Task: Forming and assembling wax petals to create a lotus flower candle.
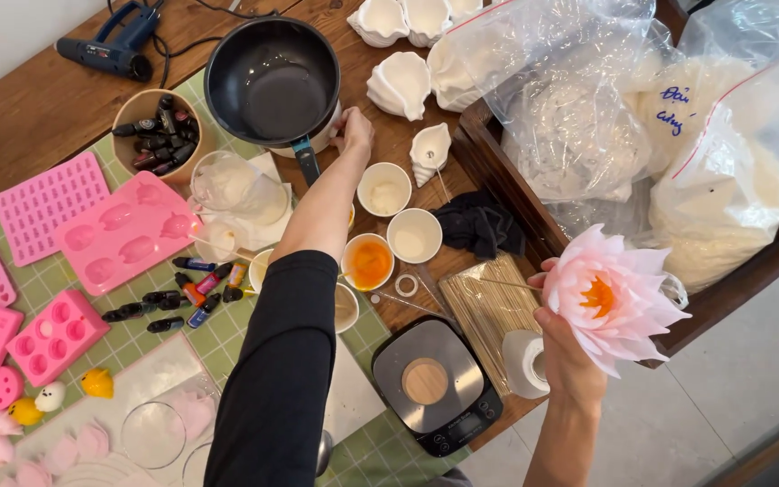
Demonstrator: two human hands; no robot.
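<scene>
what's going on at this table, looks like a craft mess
A person works at a wooden table crowded with pink moulds and small cups. Their right hand holds up a pink lotus-shaped flower. Their left hand reaches to the base of a dark saucepan, which looks empty. A small scale sits near the front edge.

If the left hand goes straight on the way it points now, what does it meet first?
Probably the white shell-shaped mould just beyond the left hand, right of the dark saucepan; depth is hard to judge from above.
</scene>
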